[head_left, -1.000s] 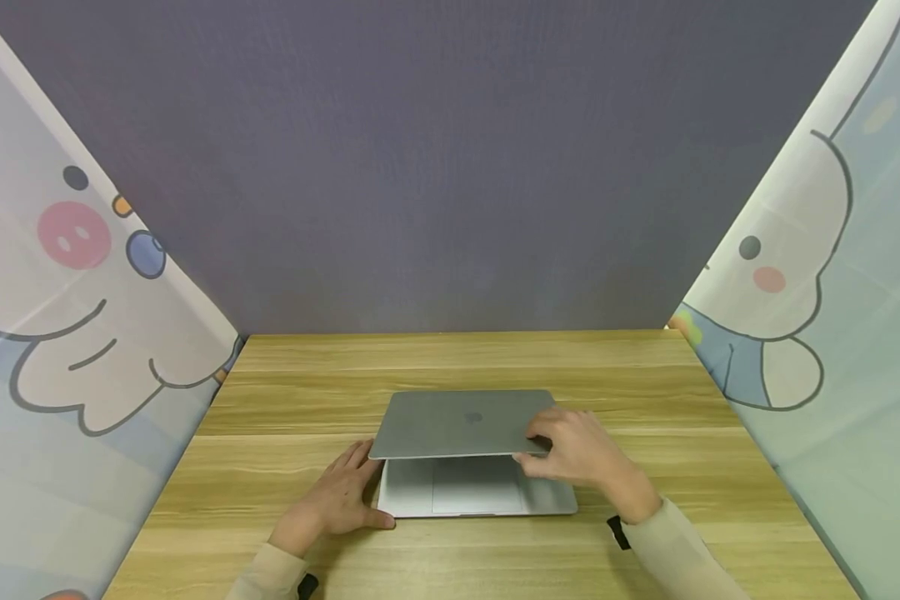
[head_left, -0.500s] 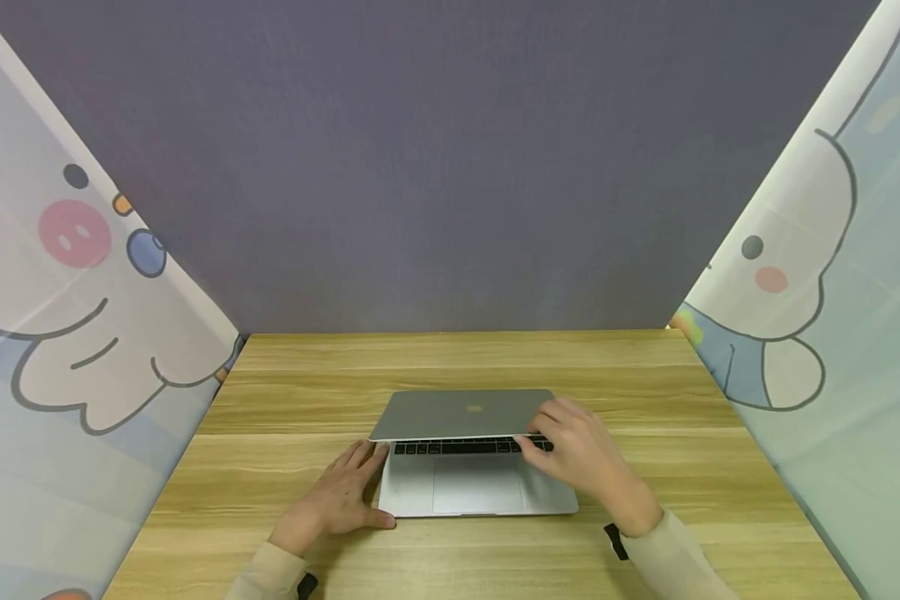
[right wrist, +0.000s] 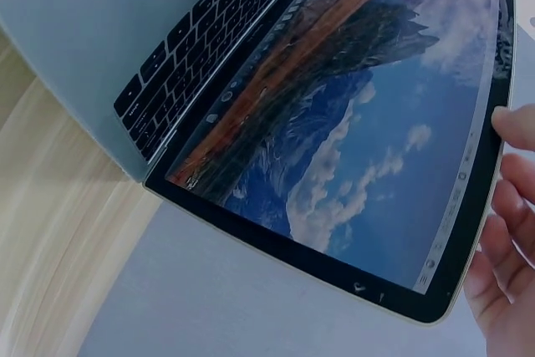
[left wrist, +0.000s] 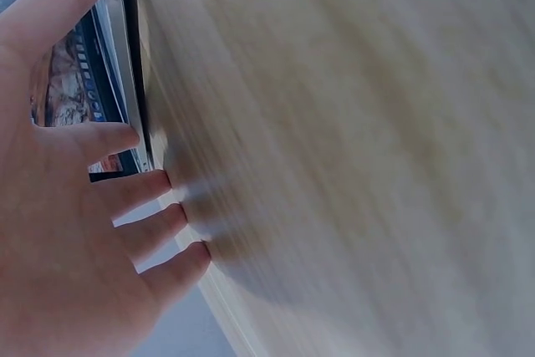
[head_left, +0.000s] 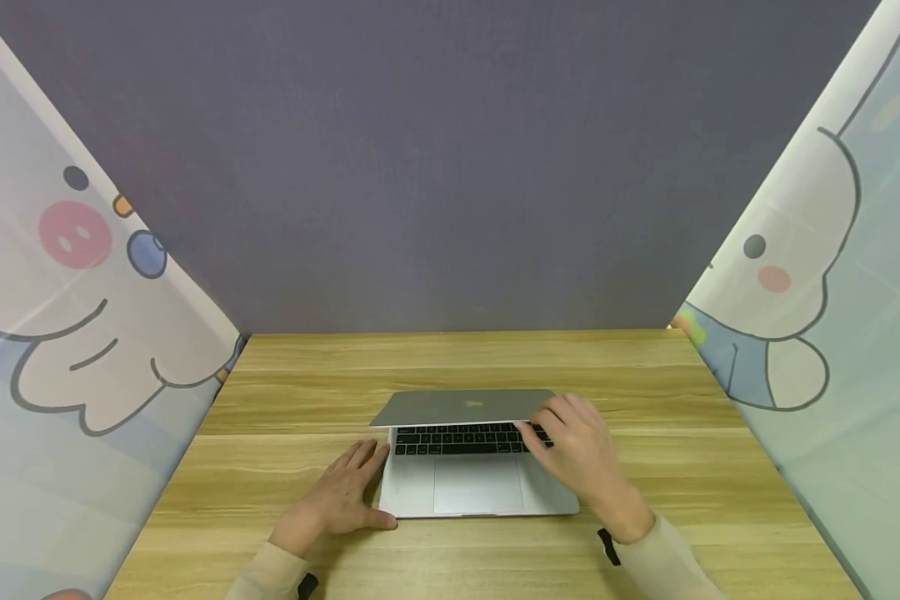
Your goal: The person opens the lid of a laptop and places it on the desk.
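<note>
A silver-grey laptop [head_left: 412,490] lies on the wooden table with its lid [head_left: 442,407] raised partway, tilted toward the person. Part of the black keyboard [head_left: 465,438] and the whole trackpad [head_left: 478,485] show beneath it. At the lid's right front corner, my right hand [head_left: 587,458] pinches the edge. The right wrist view has the thumb on the bezel and the fingers behind, with the lit screen [right wrist: 368,140] showing mountains and clouds. Along the base's left side rests my left hand [head_left: 339,500], fingers spread; in the left wrist view its fingertips [left wrist: 194,255] touch the tabletop.
The wooden table [head_left: 300,383] reaches back to a dark grey panel [head_left: 450,183]. Pale curtains with cartoon animals hang at the left [head_left: 37,350] and right [head_left: 855,400]. Black bands show at both wrists below the light sleeves.
The lid has swung further up and back, uncovering the keyboard, and the right hand has risen with its edge. My left hand stays in place.
</note>
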`<act>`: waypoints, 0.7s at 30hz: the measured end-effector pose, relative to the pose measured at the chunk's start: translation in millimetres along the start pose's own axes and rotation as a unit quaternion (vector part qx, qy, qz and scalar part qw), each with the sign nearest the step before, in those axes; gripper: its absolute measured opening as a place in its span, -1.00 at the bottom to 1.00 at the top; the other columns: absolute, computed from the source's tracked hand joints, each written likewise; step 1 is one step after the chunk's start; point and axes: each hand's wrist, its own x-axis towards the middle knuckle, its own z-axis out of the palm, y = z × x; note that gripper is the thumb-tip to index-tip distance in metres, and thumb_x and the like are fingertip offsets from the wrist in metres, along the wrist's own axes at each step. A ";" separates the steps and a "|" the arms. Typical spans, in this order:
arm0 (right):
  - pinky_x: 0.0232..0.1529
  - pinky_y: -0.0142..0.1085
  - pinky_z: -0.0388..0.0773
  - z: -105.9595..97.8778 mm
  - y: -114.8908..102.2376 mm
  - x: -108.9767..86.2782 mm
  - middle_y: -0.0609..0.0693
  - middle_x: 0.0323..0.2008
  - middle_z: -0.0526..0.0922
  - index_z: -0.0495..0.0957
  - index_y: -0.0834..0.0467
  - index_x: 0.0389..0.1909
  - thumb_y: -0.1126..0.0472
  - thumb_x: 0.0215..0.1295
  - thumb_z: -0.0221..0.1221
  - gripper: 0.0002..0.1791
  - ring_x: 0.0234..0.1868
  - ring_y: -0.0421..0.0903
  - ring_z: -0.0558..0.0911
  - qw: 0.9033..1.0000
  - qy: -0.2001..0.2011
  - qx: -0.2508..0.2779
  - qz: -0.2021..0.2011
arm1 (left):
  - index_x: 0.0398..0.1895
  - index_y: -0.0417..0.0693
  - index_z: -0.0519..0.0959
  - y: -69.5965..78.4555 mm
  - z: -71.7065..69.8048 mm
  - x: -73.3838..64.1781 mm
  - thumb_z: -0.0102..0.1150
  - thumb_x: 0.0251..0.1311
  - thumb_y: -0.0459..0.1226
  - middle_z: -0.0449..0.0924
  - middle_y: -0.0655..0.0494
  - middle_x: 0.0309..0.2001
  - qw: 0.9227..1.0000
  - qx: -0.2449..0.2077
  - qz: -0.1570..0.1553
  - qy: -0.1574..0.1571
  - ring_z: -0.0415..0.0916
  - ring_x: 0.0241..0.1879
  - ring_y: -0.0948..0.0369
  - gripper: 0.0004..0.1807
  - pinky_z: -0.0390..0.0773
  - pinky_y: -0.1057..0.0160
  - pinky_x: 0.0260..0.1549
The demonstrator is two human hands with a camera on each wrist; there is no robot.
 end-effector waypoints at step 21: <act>-0.52 -0.10 0.47 11.4 -2.1 11.2 0.07 -0.49 0.65 0.70 0.25 -0.51 0.13 0.38 0.25 -0.68 -0.48 0.07 0.55 0.996 0.076 -0.052 0.020 | 0.56 -0.23 0.16 1.0 0.6 -1.7 0.40 -0.13 0.38 0.05 -0.38 0.53 1.000 -0.002 -0.006 -0.005 -0.02 0.50 -0.36 0.31 0.08 -0.39 0.38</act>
